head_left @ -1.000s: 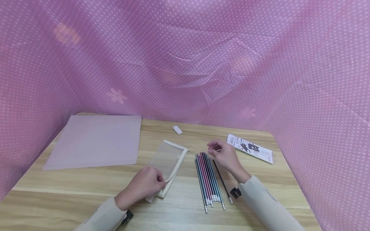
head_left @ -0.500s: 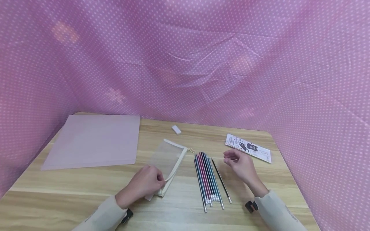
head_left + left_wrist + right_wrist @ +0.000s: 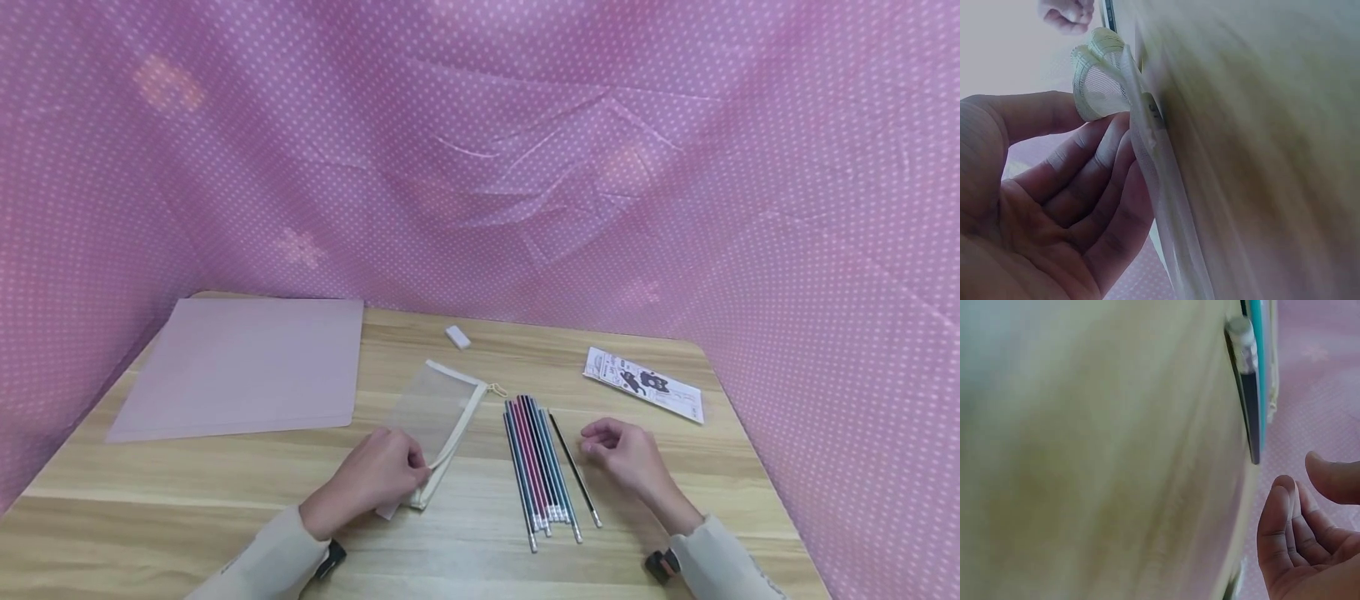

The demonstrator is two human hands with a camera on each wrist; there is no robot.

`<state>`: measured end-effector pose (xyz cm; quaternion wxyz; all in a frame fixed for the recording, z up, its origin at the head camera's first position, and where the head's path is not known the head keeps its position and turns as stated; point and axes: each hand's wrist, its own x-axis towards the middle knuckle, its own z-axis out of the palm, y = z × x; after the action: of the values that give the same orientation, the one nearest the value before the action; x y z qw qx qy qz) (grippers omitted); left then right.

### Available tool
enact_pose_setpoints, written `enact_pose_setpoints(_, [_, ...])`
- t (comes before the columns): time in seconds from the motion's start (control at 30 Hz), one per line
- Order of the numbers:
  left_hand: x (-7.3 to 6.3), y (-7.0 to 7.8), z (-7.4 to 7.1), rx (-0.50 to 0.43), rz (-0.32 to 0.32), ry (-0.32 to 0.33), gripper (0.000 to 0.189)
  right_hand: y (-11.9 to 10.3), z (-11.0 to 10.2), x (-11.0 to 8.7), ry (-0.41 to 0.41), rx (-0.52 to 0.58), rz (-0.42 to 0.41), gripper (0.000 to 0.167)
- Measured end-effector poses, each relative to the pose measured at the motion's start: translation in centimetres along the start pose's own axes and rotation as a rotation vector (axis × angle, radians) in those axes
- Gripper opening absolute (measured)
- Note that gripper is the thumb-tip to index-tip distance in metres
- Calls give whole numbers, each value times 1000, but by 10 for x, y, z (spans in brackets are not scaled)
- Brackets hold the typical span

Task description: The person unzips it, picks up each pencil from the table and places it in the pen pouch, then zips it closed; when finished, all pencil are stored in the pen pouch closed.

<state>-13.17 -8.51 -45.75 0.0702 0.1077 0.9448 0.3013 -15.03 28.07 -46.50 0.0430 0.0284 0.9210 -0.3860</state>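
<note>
My left hand [image 3: 378, 471] pinches the cream edge of a translucent mesh pouch [image 3: 427, 408] between thumb and fingers. In the left wrist view the pouch's trimmed edge [image 3: 1088, 87] bulges up at the thumb tip. My right hand [image 3: 626, 458] hovers with loosely curved fingers and nothing in them, just right of a lone black pencil [image 3: 576, 471]. Left of that pencil lies a row of several pencils [image 3: 536, 467], dark, pink and teal, eraser ends toward me. The right wrist view shows the black pencil's eraser end [image 3: 1244, 347] apart from the fingers.
A white eraser [image 3: 457, 337] lies behind the pouch. A printed white packet [image 3: 645, 383] with dark cartoon figures is at the back right. Large pale sheets [image 3: 247, 367] cover the back left of the wooden table [image 3: 465, 567]. A pink dotted cloth [image 3: 480, 167] surrounds the table.
My right hand has moved right, away from the pencils, then nearer to me. The left hand has kept its pinch on the pouch edge.
</note>
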Motion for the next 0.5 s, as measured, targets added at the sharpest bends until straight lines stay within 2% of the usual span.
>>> enact_pose_setpoints(0.23, [1,-1,0,-1,0,-6,17,5,8,-2,-43,7,61,16])
enact_pose_setpoints(0.5, [2,-1,0,5,-5,-11,17,-1,15,-3,-34,-78,87,17])
